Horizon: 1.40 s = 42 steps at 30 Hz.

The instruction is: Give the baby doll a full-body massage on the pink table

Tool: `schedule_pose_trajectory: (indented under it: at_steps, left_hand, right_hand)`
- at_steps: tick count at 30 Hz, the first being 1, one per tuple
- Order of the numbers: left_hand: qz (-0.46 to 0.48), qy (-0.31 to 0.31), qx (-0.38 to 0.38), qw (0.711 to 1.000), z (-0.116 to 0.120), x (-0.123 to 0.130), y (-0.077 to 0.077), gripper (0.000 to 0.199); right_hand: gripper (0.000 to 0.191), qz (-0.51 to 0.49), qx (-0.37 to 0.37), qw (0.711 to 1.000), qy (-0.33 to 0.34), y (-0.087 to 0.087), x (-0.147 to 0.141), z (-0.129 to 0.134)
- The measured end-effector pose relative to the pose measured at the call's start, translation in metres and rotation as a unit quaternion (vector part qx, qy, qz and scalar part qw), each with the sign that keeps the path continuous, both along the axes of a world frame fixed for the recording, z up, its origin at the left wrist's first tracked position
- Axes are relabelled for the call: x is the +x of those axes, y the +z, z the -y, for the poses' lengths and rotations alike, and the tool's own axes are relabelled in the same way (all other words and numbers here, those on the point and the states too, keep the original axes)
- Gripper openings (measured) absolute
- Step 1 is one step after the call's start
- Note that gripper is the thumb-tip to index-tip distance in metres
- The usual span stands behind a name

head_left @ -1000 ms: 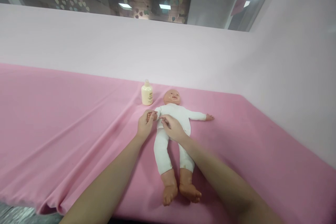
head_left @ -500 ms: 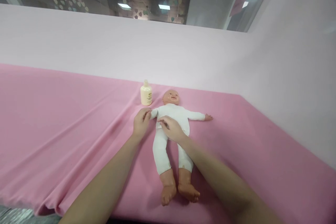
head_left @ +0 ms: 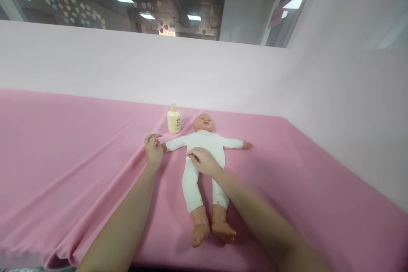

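A baby doll in a white suit lies on its back on a pink cloth, arms spread and bare feet towards me. Beside the doll's outstretched hand at the left is my left hand, fingers loosely bent and apart from the thumb. It sits against or just next to the doll's small hand; contact is hard to make out. Over the doll's belly rests my right hand, its fingers half curled with a gap to the thumb and nothing visible in them. A cream-coloured bottle stands upright near the doll's head.
The pink cloth covers the table and is wrinkled at the left. A white wall rises behind it and along the right. Above is a window with ceiling lights and heart-shaped decorations showing in it.
My left hand has moved left, from the doll's forearm out to its hand, and its fingers have loosened. My right hand stays over the belly. The view has tilted up slightly.
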<state>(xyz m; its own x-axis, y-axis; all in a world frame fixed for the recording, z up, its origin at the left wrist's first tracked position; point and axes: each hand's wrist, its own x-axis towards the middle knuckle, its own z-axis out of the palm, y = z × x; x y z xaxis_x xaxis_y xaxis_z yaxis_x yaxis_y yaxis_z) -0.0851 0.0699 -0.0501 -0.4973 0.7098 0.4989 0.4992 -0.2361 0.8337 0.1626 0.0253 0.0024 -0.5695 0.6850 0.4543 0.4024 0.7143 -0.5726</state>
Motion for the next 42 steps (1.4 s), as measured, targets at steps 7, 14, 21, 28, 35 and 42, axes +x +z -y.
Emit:
schedule_pose_trajectory:
  at_steps: [7,14,21,28,35,42]
  left_hand:
    - [0.025,0.016,-0.023,0.999,0.002,-0.002,-0.001,0.045]
    - [0.030,0.027,-0.027,0.999,0.000,-0.001,-0.004,0.054]
    - [-0.012,0.068,-0.044,0.997,-0.003,0.001,-0.008,0.048]
    - [-0.067,0.106,-0.032,0.992,0.008,0.027,0.009,0.039]
    - [-0.106,-0.113,0.063,0.986,0.067,0.096,0.036,0.036]
    - [-0.323,-0.335,0.238,0.853,0.123,0.133,0.033,0.074]
  right_hand:
    - [0.030,-0.015,-0.078,0.997,0.019,0.008,0.019,0.055]
    - [0.043,0.055,-0.147,0.987,0.012,0.037,0.046,0.130]
    - [0.031,0.187,0.028,0.965,0.179,0.023,0.049,0.140]
    - [0.020,0.188,0.021,0.969,0.158,0.025,0.056,0.137]
    - [0.033,-0.064,-0.060,0.989,0.117,0.029,0.072,0.128]
    - [0.041,-0.242,-0.052,0.969,-0.015,0.007,0.073,0.119]
